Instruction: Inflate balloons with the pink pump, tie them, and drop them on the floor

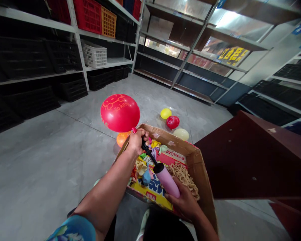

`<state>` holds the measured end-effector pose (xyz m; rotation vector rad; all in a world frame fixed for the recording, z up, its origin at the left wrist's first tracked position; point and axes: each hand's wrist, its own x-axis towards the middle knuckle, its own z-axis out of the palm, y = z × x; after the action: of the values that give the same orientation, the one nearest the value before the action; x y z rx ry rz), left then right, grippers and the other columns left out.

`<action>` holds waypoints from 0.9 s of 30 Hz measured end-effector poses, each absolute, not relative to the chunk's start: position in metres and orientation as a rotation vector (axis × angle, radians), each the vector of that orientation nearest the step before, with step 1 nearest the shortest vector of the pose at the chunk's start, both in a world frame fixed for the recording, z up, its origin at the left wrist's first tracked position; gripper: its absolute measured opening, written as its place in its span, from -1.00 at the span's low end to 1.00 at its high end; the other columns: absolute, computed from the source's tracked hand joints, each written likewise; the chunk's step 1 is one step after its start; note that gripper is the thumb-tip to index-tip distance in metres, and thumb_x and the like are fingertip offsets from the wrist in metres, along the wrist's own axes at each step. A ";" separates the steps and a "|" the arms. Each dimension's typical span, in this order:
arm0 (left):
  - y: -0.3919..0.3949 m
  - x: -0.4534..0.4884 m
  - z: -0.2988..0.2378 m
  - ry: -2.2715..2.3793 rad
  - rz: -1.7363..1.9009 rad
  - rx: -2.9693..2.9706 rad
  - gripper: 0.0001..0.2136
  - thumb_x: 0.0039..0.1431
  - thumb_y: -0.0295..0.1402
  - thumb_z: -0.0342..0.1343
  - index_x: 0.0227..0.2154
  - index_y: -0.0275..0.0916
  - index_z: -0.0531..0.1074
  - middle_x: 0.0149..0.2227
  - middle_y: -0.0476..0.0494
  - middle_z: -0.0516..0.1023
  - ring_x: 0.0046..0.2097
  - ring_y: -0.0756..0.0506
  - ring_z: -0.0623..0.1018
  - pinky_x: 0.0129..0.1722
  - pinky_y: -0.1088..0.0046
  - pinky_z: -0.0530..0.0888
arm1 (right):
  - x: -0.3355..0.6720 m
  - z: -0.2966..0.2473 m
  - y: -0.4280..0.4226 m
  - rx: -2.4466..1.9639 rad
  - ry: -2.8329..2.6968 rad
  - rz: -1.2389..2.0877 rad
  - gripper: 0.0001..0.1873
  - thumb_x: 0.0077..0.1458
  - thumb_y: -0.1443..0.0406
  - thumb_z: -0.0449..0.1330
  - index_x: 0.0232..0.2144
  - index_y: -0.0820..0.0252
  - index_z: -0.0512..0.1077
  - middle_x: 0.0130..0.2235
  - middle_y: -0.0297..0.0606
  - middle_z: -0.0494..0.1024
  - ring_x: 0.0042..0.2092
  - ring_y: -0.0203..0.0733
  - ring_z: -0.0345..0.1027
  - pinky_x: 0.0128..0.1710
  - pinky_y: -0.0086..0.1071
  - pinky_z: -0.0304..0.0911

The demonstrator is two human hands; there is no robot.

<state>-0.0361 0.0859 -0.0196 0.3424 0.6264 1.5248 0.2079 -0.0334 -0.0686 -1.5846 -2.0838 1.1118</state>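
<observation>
A large inflated red balloon (120, 113) with orange print stands out past the far left corner of the cardboard box (200, 167). My left hand (137, 140) is closed around its neck, at the nozzle end of a balloon pump (167, 180). The pump has a pink barrel and a black rod, and slants down to the right over the box. Wrapped round the pink barrel is my right hand (184, 199). Limp balloons (141, 167) in several colours lie in the box below my left hand. Beside them on the right is a heap of beige cord-like strands (182, 175).
Yellow (166, 113), red (173, 122) and pale (181, 134) balloons lie on the grey floor beyond the box. An orange balloon (122, 139) is partly hidden at its left. A dark red panel (230, 160) stands close on the right. Shelves with crates (94, 55) line the walls.
</observation>
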 end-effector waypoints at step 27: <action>0.087 -0.034 -0.025 0.668 1.464 0.312 -0.82 -0.14 -0.48 0.03 -0.65 -0.23 0.09 -0.64 0.06 0.15 -0.70 0.12 0.17 -0.77 0.61 0.12 | 0.205 -0.069 -0.034 -1.612 -2.066 1.122 -0.55 -0.06 0.16 0.20 -0.09 0.20 0.38 -0.24 -0.22 0.52 -0.23 -0.08 0.37 -0.26 -0.29 0.29</action>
<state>-0.0339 0.0868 -0.0251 0.3122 0.6684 1.4636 0.2049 -0.0340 -0.0688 -1.6125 -2.0657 1.1224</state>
